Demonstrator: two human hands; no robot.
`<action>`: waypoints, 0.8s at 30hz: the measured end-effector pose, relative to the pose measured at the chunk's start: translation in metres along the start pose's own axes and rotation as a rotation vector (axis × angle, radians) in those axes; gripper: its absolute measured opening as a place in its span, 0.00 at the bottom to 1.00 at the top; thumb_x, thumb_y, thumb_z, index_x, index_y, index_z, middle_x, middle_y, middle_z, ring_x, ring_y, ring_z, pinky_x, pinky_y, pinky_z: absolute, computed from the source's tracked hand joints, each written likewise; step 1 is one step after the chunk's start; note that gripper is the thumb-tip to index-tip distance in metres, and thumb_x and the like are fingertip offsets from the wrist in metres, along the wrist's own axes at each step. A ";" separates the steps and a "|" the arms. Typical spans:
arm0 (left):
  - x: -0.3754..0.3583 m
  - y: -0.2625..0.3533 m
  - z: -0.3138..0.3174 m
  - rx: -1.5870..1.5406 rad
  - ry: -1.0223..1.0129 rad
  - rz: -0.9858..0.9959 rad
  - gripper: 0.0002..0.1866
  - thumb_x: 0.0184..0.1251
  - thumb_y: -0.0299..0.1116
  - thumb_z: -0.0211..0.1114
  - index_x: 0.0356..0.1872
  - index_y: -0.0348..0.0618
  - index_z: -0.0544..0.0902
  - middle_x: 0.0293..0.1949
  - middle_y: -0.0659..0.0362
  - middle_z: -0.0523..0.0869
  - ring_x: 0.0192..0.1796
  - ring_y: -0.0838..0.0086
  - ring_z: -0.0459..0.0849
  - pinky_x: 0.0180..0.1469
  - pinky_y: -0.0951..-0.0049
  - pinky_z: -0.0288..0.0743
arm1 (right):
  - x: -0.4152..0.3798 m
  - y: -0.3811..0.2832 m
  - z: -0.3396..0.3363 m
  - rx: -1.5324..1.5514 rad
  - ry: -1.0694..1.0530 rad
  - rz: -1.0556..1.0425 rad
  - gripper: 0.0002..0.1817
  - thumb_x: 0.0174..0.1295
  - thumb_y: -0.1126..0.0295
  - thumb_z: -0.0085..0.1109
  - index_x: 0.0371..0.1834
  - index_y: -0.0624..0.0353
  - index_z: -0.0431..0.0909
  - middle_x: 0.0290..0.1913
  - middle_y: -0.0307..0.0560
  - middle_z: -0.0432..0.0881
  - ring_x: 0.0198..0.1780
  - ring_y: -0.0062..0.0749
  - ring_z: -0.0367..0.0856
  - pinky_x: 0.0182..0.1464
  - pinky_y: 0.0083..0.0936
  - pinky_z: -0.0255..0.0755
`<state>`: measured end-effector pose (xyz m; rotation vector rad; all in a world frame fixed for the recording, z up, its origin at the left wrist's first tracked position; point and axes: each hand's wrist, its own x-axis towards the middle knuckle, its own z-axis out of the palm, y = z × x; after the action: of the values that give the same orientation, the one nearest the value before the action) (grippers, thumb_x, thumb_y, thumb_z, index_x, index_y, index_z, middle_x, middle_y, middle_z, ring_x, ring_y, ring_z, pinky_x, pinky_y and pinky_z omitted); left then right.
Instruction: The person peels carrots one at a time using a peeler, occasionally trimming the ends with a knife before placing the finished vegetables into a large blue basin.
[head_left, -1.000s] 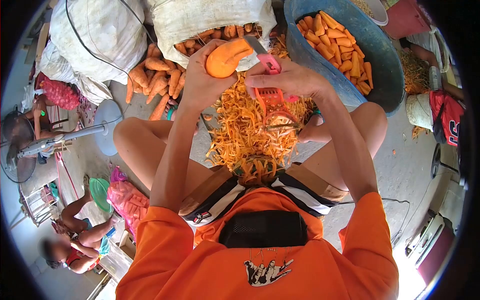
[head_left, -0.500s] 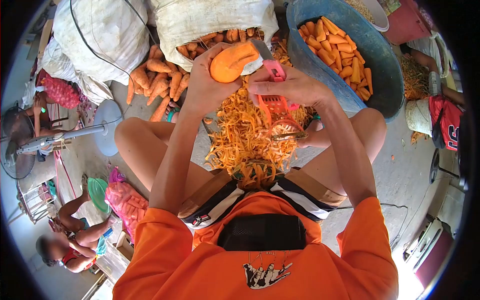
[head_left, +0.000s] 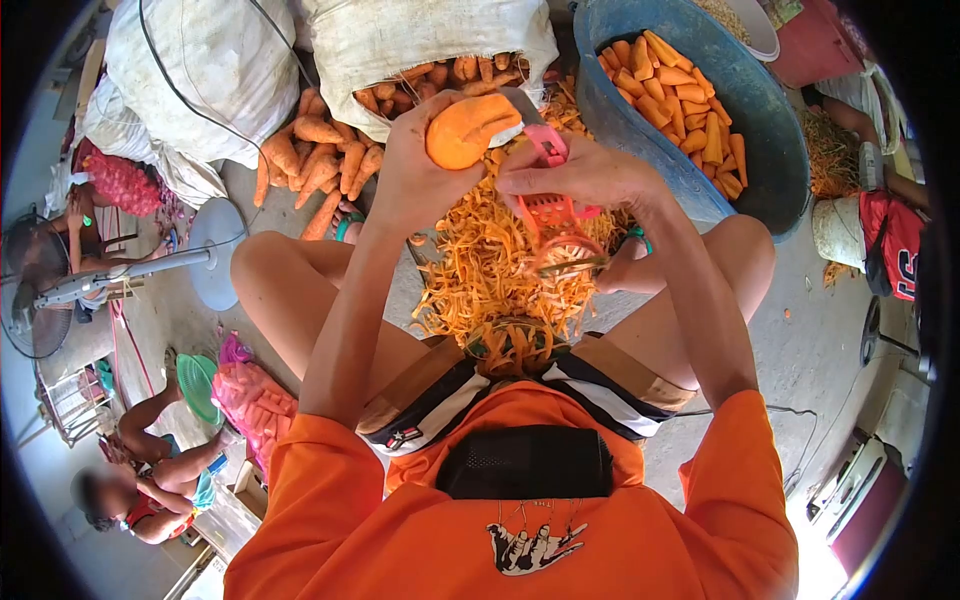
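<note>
My left hand [head_left: 415,170] grips a thick orange carrot [head_left: 467,128], raised in front of me with its cut end facing the camera. My right hand [head_left: 585,172] is closed on a pink-handled peeler [head_left: 548,205]; its blade end touches the carrot's right side and its red head hangs below my fingers. Under both hands, between my knees, lies a heap of carrot peelings [head_left: 490,270].
A blue tub [head_left: 770,130] of peeled carrots stands at the upper right. White sacks [head_left: 200,70] and loose unpeeled carrots [head_left: 320,160] lie at the upper left. A standing fan [head_left: 120,275] is at left. Another person [head_left: 150,480] sits at the lower left beside red mesh bags [head_left: 255,400].
Both hands have stayed together on the carrot. The peeler has shifted slightly along the carrot's side, and the carrot has turned a little in my left hand.
</note>
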<state>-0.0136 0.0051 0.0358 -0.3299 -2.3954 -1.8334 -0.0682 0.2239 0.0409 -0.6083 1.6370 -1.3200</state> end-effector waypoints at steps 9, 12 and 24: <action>-0.001 -0.002 -0.002 0.137 0.007 0.029 0.25 0.52 0.20 0.72 0.55 0.37 0.82 0.49 0.58 0.88 0.51 0.76 0.86 0.59 0.72 0.79 | 0.009 0.010 0.001 -0.001 -0.062 0.003 0.16 0.72 0.52 0.66 0.40 0.53 0.89 0.36 0.31 0.86 0.30 0.11 0.73 0.26 0.16 0.63; 0.010 0.005 -0.021 0.169 -0.104 0.097 0.19 0.53 0.21 0.72 0.48 0.36 0.84 0.42 0.58 0.88 0.46 0.76 0.86 0.53 0.74 0.79 | 0.002 0.007 -0.001 -0.113 -0.157 -0.010 0.19 0.75 0.57 0.63 0.32 0.61 0.85 0.30 0.34 0.83 0.35 0.17 0.76 0.40 0.20 0.71; 0.004 -0.015 0.001 0.110 -0.087 0.118 0.28 0.53 0.17 0.71 0.57 0.42 0.76 0.51 0.59 0.86 0.55 0.75 0.84 0.60 0.74 0.77 | 0.010 0.018 0.001 -0.091 -0.097 0.079 0.18 0.69 0.49 0.69 0.44 0.53 0.88 0.33 0.28 0.84 0.25 0.13 0.70 0.24 0.21 0.64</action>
<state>-0.0205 0.0029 0.0221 -0.5387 -2.4633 -1.6631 -0.0688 0.2208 0.0209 -0.6456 1.6316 -1.1464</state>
